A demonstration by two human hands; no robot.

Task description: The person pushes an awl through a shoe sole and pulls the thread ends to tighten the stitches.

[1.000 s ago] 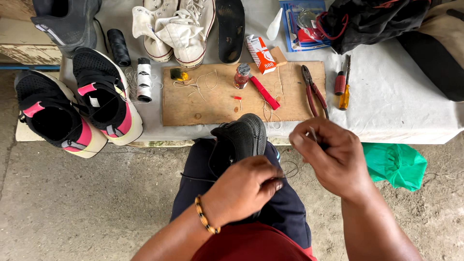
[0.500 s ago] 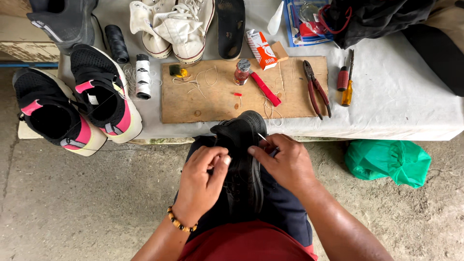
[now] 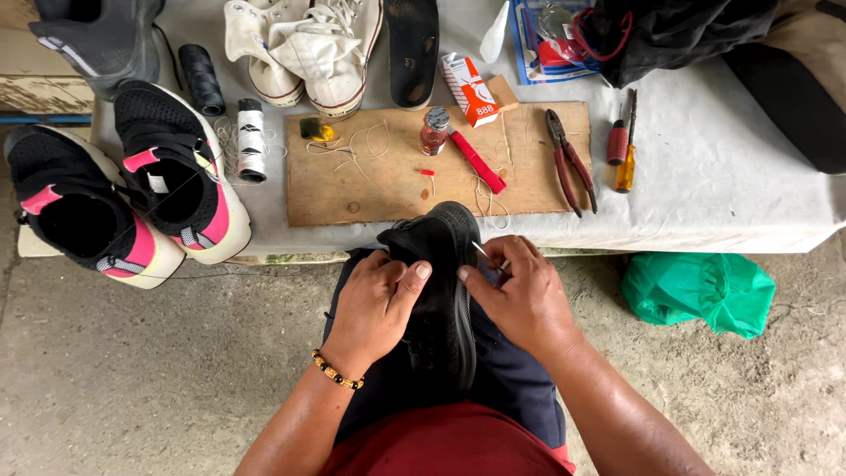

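Note:
A black shoe point(image 3: 441, 308) lies on my lap, toe pointing at the table. My left hand point(image 3: 374, 304) grips its left side, thumb on the upper. My right hand point(image 3: 515, 295) presses against the shoe's right edge and pinches a thin needle point(image 3: 480, 250) between its fingertips. A dark thread runs from the shoe toward the left. A beaded bracelet sits on my left wrist.
A wooden board point(image 3: 388, 176) lies on the white-covered table point(image 3: 705, 176) with a small bottle point(image 3: 433, 132), a red tool point(image 3: 477, 161), pliers point(image 3: 568, 159) and screwdrivers point(image 3: 621, 145). Black-and-pink sneakers point(image 3: 123, 194), white sneakers point(image 3: 304, 48), thread spools point(image 3: 251, 137) stand left. A green bag point(image 3: 701, 291) lies on the floor.
My right hand came down from a raised pull at the right and now rests on the shoe's edge with the needle. My left hand shifted up to grip the shoe.

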